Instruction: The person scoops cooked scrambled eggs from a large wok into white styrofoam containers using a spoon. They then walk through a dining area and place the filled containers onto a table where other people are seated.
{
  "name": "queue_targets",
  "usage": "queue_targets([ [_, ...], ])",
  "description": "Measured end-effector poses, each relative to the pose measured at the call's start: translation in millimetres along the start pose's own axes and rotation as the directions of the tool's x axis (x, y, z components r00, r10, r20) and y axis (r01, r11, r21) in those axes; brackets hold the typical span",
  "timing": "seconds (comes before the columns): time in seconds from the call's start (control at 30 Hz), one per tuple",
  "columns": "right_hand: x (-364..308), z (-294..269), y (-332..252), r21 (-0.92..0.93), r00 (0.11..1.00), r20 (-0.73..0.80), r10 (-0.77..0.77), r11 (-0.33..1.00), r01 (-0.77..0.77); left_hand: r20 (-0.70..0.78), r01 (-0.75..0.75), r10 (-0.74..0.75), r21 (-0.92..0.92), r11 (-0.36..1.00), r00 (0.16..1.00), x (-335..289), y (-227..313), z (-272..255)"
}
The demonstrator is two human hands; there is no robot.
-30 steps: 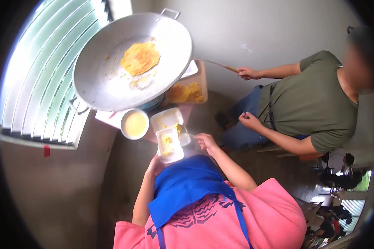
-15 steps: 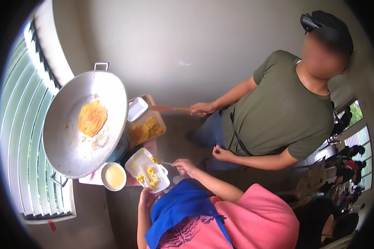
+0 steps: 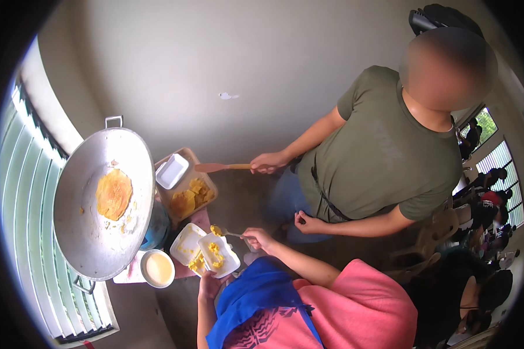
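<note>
White foam makes up the container [image 3: 234,264], which stands open just in front of the wearer's apron, its lid-like half tilted off to the left; I cannot tell where the two halves join, as yellow food [image 3: 197,262] covers the place. The inside looks smeared, with soft, crumbly lumps in the right half and specks in the left. The wearer's left hand [image 3: 212,284] grips the near edge, but its fingers run under the foam and I lose most of them. The right hand [image 3: 258,239] pinches the handle of a metal spoon [image 3: 234,234]; its bowl, heaped with yellow, hangs by the far rim, and whether it touches I can't make out.

Just left I have a bowl [image 3: 170,280] of pale yellow liquid, and above it a wide metal pan [image 3: 75,192] with a flat golden round [image 3: 114,195] in it. A blue object [image 3: 158,228] is mostly hidden behind the pan. Beyond the container is a tray [image 3: 190,156] with golden pieces [image 3: 183,203] and a white foam box [image 3: 172,171]. A co-worker in a green shirt [image 3: 384,157] holds a spatula [image 3: 213,167] near the tray; this person's legs fade into shadow, and the people at the far right are too small and dark for me to read
</note>
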State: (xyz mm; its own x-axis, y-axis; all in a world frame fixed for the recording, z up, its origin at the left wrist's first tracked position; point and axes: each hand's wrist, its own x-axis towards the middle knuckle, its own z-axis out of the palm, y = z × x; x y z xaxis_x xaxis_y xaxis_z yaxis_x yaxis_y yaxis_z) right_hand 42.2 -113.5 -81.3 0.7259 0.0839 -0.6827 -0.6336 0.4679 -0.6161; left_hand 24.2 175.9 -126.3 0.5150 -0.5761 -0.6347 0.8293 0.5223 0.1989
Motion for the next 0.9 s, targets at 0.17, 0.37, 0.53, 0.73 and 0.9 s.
queue_targets([
  [0.17, -5, -6, 2, 0.023, 1.000, -0.015, -0.009, 1.000, 0.009, 0.019, -0.003, 0.002, 0.074, 0.997, 1.000, 0, 0, 11],
  [0.37, -12, -16, 11, 0.061, 0.999, -0.027, -0.024, 0.998, 0.025, 0.021, 0.030, -0.032, 0.088, 0.996, 0.999, 1, -5, 10],
  [0.53, -28, -12, 15, 0.062, 0.999, -0.029, -0.028, 0.998, 0.030, 0.077, 0.000, -0.009, 0.107, 0.994, 0.997, -1, -13, -5],
  [0.73, -27, -7, 35, 0.035, 0.999, -0.002, -0.045, 0.998, 0.045, 0.064, -0.044, 0.041, 0.043, 0.998, 0.997, -18, -19, -19],
  [0.9, -20, 5, 35, -0.040, 0.997, 0.051, -0.058, 0.997, 0.060, 0.045, -0.127, 0.126, 0.028, 0.991, 0.991, -27, -27, -36],
])
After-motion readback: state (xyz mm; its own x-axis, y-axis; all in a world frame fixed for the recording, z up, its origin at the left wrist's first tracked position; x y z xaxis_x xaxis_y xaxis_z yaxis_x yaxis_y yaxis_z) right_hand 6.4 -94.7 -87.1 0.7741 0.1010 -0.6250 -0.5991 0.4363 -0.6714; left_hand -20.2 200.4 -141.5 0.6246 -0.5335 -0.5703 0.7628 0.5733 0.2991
